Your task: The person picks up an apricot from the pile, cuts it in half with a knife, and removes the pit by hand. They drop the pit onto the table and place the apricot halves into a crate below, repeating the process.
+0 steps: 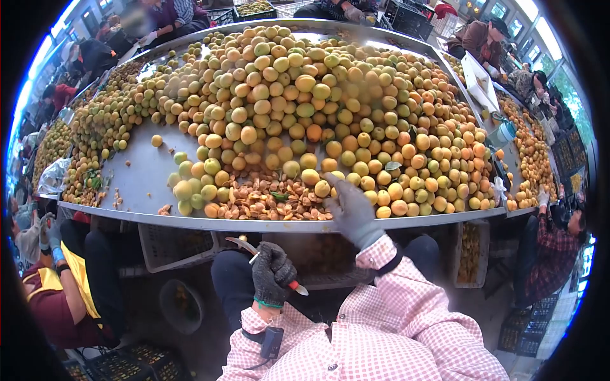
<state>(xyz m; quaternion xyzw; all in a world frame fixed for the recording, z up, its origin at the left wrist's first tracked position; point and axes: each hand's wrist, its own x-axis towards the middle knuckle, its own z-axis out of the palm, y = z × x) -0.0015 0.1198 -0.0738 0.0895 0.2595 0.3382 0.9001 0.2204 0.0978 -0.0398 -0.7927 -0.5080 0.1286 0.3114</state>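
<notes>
Person in plaid (551,254), black crate (407,21), bright window (516,27)

Gloved right hand (351,209) at piled apricots (286,95), dark-gloved left hand (272,272) holding a red-handled knife (293,284), metal table (136,216)

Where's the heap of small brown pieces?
Head view: the heap of small brown pieces lies by the silver metal table's front rim, left of the grey-gloved right hand, with whole yellow-green fruit at its left.

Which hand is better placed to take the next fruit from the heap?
The right hand, I'd judge: it is over the table at the near edge of the heap, with nothing visibly gripped. The left hand is closed around a red-handled tool, short of the table's near rim.
</notes>
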